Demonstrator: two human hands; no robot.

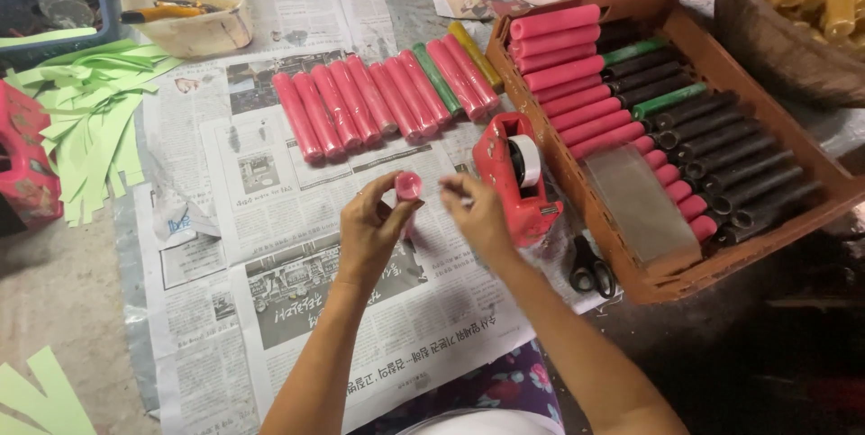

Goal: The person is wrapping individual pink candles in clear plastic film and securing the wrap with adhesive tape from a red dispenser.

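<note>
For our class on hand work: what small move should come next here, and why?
Probably press the tape down: the left hand holds a pink tube end-up, the right hand pinches beside it, the red tape dispenser close by.

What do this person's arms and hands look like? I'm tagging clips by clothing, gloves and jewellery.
Both forearms are bare, with no sleeves in view. The left hand and right hand wear no gloves. No watch or bracelet shows on either wrist; rings are too small to tell.
</note>
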